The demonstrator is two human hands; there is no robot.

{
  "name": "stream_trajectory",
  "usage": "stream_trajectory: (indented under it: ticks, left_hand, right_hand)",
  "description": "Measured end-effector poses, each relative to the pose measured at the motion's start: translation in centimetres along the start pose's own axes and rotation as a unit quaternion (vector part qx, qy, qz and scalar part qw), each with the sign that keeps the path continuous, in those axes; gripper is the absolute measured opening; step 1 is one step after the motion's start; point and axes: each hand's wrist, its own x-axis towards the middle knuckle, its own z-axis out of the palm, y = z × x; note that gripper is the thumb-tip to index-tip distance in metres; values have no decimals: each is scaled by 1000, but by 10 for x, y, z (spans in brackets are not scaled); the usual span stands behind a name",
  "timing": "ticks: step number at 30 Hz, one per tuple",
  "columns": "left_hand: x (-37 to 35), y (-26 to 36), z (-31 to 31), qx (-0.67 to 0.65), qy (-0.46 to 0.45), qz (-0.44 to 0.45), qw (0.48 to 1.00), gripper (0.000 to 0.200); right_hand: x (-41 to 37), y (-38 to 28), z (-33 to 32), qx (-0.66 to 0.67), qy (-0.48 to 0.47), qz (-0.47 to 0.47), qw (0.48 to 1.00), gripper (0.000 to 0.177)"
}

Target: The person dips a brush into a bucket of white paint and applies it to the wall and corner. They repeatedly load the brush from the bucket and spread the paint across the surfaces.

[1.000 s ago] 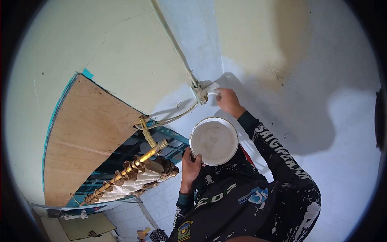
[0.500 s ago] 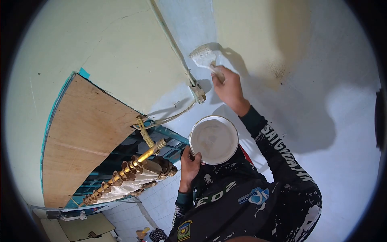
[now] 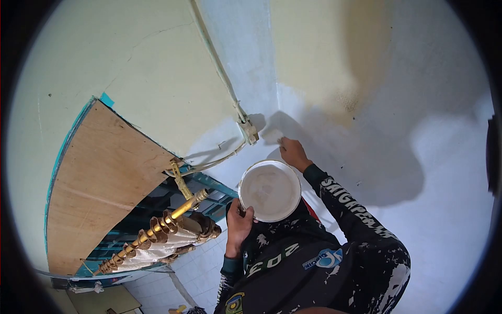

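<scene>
My left hand [image 3: 239,226] grips a round paint tub [image 3: 270,191] at its near left edge, thumb over the rim. Pale paint residue coats the inside of the tub. Just above it, my right hand [image 3: 294,154] is closed around the handle of a wide paintbrush [image 3: 272,137]. The brush's white head is hard to make out against the pale wall [image 3: 300,123] behind it. Fresh white paint covers the wall around the corner, beside a yellowish patch [image 3: 308,47] higher up.
A cable [image 3: 212,47] runs down the wall to a small fixture [image 3: 248,131] left of my right hand. Below it, a gold curtain rod [image 3: 180,210] juts out, with a bunched curtain [image 3: 157,246] hanging from it. A plywood panel [image 3: 104,183] covers part of a teal window frame.
My right hand and the brush have come down from higher on the wall to near the tub. The view has shifted slightly; my left hand keeps hold of the tub.
</scene>
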Motion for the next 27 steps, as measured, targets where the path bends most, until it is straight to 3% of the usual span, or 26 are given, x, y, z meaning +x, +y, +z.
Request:
stream_trajectory:
  ticks: [3,9,19,21,22,24,27]
  left_hand:
    - [-3,-3,1,-7,5,-3,1000,12]
    - [-5,0,-1,-2,14,-9,1000,12]
    - [5,-3,5,20,6,5,1000,13]
    - [7,-20,0,7,1,5,1000,13]
    - [8,-17,0,9,0,5,1000,13]
    - [7,-10,-2,10,5,-3,1000,12]
    - [8,-12,-3,-11,11,-9,1000,12]
  right_hand:
    - [2,0,-4,33,12,40,999,28]
    - [68,-35,-59,23,96,-18,995,26]
    - [118,-161,-218,25,111,-2,994,26]
    - [129,-178,-243,64,207,-86,972,25]
    - [136,-190,-256,65,208,-85,972,25]
    - [151,-210,-272,116,315,-229,914,24]
    - [168,-221,-258,97,356,-228,901,24]
